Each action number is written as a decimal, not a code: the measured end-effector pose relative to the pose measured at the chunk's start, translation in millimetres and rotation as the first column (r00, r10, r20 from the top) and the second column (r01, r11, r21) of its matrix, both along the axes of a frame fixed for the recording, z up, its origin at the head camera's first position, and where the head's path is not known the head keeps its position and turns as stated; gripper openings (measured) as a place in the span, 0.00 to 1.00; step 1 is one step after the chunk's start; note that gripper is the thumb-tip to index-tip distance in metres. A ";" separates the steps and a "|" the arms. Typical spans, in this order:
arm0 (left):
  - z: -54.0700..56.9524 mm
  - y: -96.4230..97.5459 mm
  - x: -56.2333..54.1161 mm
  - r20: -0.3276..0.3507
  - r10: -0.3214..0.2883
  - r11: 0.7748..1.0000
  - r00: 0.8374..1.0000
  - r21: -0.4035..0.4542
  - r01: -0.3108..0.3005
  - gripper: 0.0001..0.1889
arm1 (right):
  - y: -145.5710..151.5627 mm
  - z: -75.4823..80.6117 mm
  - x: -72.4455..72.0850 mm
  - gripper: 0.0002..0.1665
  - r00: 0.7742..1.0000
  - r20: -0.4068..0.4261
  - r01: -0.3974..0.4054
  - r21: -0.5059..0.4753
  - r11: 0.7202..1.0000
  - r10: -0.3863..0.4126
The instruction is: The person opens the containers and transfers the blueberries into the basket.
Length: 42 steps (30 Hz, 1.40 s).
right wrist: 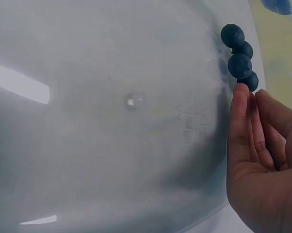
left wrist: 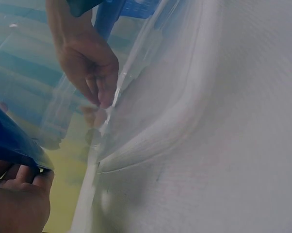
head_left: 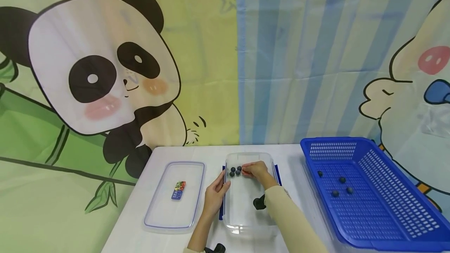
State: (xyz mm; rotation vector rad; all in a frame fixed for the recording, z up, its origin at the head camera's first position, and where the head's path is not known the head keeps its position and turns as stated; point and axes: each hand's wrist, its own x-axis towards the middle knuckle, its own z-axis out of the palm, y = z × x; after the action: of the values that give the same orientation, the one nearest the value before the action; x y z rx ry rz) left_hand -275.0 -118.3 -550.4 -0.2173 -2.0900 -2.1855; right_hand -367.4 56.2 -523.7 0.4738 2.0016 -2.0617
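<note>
A clear plastic storage box [head_left: 246, 210] with blue side latches stands mid-table. Several blueberries [head_left: 233, 170] lie bunched at its far left end. My right hand [head_left: 256, 170] reaches in beside them; the right wrist view shows thumb and fingertips pinching the nearest blueberry [right wrist: 250, 80]. At the left wall, my left hand [head_left: 215, 196] grips the box, thumb over the rim and fingers along the outside. In the left wrist view, the left fingers curl by a blue latch [left wrist: 15, 143].
To the right is a blue perforated basket [head_left: 379, 221] with several more blueberries [head_left: 342, 180] on its floor. A clear lid [head_left: 163, 214] with a colourful label [head_left: 178, 190] lies at left. A cartoon-printed curtain [head_left: 211, 69] hangs behind the white table [head_left: 131, 221].
</note>
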 end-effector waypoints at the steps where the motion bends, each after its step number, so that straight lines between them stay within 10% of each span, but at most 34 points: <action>1: -0.4 0.1 0.4 -0.003 0.000 1.000 1.000 0.001 0.000 0.31 | -0.1 -0.5 0.4 0.12 1.000 -0.002 -0.001 0.003 1.000 0.001; 16: -0.7 1.1 0.5 -0.006 -0.018 0.999 1.000 0.048 0.019 0.30 | -6.8 -6.4 1.8 0.15 0.993 -0.033 -0.116 -0.068 0.991 0.114; 26: 22.2 1.7 12.9 -0.061 -0.050 0.999 0.997 0.018 0.051 0.28 | -10.6 -11.7 1.1 0.14 0.981 -0.035 -0.193 -0.064 0.979 0.191; 35: 5.7 -0.1 1.4 -0.014 -0.027 0.999 1.000 0.019 0.027 0.30 | -12.5 -12.0 -3.9 0.14 0.976 -0.058 -0.216 -0.071 0.974 0.212; 42: 25.6 0.7 12.8 -0.013 -0.031 1.000 0.999 0.001 0.031 0.30 | -14.4 -12.5 -3.9 0.14 0.972 -0.068 -0.229 -0.070 0.971 0.225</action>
State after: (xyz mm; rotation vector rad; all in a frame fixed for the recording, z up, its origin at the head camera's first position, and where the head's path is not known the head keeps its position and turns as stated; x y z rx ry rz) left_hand -262.2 -117.5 -524.9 -0.2647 -2.0922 -2.1961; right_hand -371.3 41.9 -536.3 0.1609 1.8995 -2.0233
